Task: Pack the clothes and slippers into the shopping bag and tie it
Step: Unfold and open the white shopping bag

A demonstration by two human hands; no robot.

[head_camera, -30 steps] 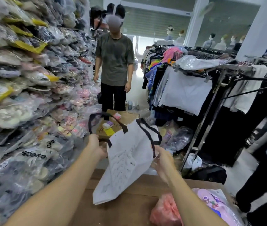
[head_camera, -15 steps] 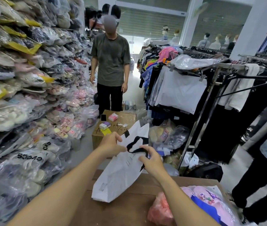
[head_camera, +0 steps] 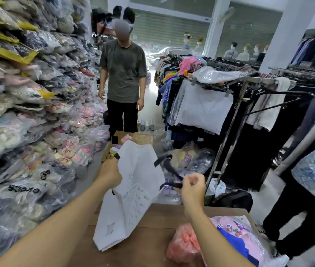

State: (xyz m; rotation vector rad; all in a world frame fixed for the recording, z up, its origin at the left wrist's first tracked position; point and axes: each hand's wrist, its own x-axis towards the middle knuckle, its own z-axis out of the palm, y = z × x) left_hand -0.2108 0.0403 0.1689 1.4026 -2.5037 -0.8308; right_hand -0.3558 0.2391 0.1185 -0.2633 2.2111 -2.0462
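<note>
A white shopping bag (head_camera: pixel 131 191) with black handles hangs over the brown table (head_camera: pixel 152 245), its bottom corner resting on the tabletop. My left hand (head_camera: pixel 108 173) pinches the bag's left edge near the top. To the right, my right hand (head_camera: pixel 193 186) is closed on one black handle (head_camera: pixel 169 166) and holds it away from the bag. On the table's right side lie a red plastic bag (head_camera: pixel 184 245) with something soft inside and a clear packet of pink and blue slippers (head_camera: pixel 235 234), partly hidden behind my right forearm.
A person in a grey T-shirt (head_camera: pixel 123 74) stands in the aisle ahead, behind a cardboard box (head_camera: pixel 133 139). Stacked packets of slippers (head_camera: pixel 27 112) wall the left side. Clothes racks (head_camera: pixel 229 105) fill the right, and another person (head_camera: pixel 310 189) stands at the far right.
The bag's top, pinched together half a second ago, has been spread apart: my right hand moved right with a black handle while my left hand kept the left edge.
</note>
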